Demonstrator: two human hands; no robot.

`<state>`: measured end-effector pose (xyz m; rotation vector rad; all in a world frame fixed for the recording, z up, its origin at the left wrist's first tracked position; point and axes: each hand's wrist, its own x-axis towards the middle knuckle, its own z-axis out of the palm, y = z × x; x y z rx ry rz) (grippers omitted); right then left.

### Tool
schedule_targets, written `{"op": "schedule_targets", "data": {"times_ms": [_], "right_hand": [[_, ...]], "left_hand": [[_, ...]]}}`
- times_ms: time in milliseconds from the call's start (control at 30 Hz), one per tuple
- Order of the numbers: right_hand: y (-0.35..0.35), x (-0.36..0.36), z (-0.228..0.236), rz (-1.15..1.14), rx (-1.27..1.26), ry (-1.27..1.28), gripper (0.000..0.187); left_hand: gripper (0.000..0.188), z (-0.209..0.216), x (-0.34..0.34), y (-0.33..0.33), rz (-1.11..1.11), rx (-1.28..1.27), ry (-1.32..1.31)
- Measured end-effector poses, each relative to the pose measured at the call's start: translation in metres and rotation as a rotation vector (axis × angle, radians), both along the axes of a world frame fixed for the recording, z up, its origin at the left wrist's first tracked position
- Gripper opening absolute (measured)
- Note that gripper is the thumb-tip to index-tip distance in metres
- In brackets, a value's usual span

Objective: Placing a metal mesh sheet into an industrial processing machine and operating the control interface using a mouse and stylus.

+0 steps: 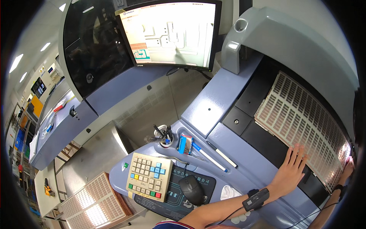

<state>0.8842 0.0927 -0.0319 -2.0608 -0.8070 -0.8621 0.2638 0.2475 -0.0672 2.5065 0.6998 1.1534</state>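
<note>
A large copper-and-white circuit board panel (301, 118), covered in rows of small repeated rectangles, lies on the machine's black bed at the right. My left hand (291, 171) rests open at the panel's near left edge, fingers stretched out with the tips on its surface. At the panel's far right corner is my right hand (346, 170), close against its edge. The dark rim of the picture crowds that hand, and I cannot make out how its fingers are set. A small black device (256, 199) with a cable is strapped to my left wrist.
A grey machine cover (286, 34) arches over the bed. Left of my arm are a black mouse (192, 189), a beige keypad (150, 176), markers (209, 157) and a pen cup (164, 136). Another stack of panels (93, 204) sits lower left. A lit monitor (171, 34) stands behind.
</note>
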Motion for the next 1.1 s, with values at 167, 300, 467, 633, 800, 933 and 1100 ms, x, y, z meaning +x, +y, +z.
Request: {"op": "schedule_targets", "data": {"times_ms": [167, 300, 467, 633, 800, 933, 1100], "right_hand": [[0.002, 0.002, -0.004, 0.033, 0.047, 0.039, 0.037], [0.006, 0.011, -0.015, 0.077, 0.145, 0.173, 0.037], [0.014, 0.006, -0.010, -0.053, 0.073, -0.090, 0.035], [0.011, -0.022, 0.004, 0.067, 0.225, 0.174, 0.036], [0.013, -0.035, 0.007, 0.084, 0.234, 0.094, 0.036], [0.004, -0.025, 0.006, 0.074, 0.123, -0.016, 0.036], [0.003, -0.010, 0.003, 0.123, 0.089, 0.114, 0.034]], "left_hand": [[0.061, 0.001, -0.001, -0.001, 0.007, 0.023, -0.008], [0.061, 0.001, 0.005, -0.002, 0.025, 0.040, 0.027], [0.060, -0.004, 0.000, 0.003, 0.047, 0.094, 0.041], [0.059, 0.003, -0.003, -0.001, 0.035, 0.104, 0.045], [0.058, 0.002, -0.004, -0.001, 0.040, 0.108, 0.014], [0.058, 0.001, -0.004, -0.002, 0.040, 0.099, -0.007], [0.059, 0.001, -0.003, -0.002, 0.052, 0.098, -0.001]]}}
